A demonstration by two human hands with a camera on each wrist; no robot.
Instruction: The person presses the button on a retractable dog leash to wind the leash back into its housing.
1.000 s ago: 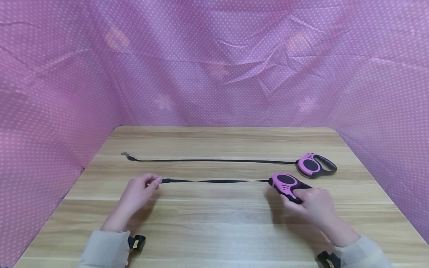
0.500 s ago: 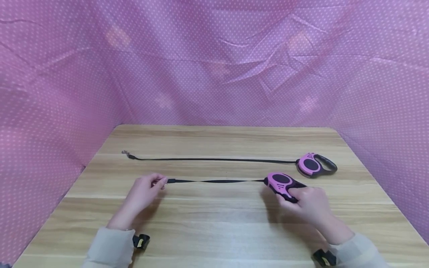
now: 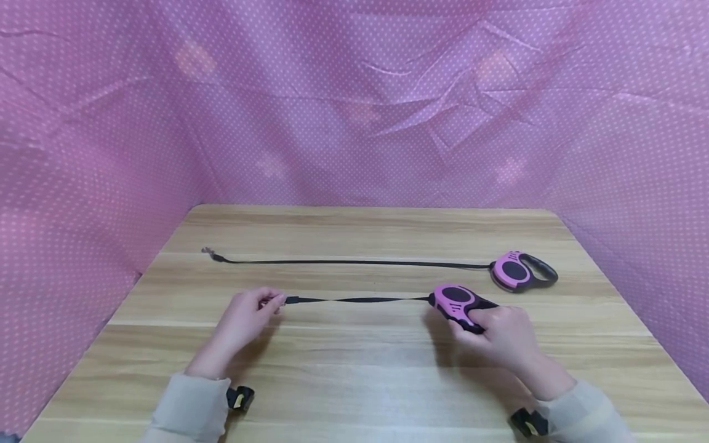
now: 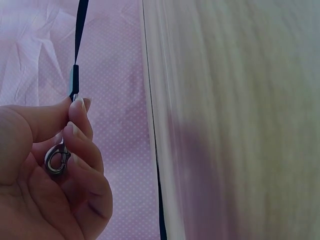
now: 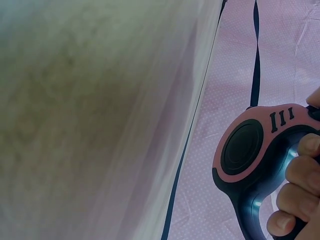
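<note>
My right hand [image 3: 501, 338] grips the black handle of a pink and black retractable leash [image 3: 455, 301], fingers wrapped through its loop in the right wrist view. From the casing [image 5: 242, 150] a black strap [image 3: 365, 300] runs left, taut with a twist in it. At its far end my left hand [image 3: 246, 317] pinches the metal snap hook [image 4: 57, 159] between thumb and fingers, just below the black strap sleeve [image 4: 74, 80]. The strap and casing are held above the table, casting shadows.
A second pink and black retractable leash [image 3: 512, 272] lies farther back on the wooden table [image 3: 354, 381]. Its strap [image 3: 354, 263] stretches left to a metal hook [image 3: 208, 251]. Pink dotted cloth [image 3: 354, 123] hangs behind and along both sides.
Both hands have moved toward each other, the left one rightward and the right one leftward. The strap between them has become shorter. The second leash stays where it was.
</note>
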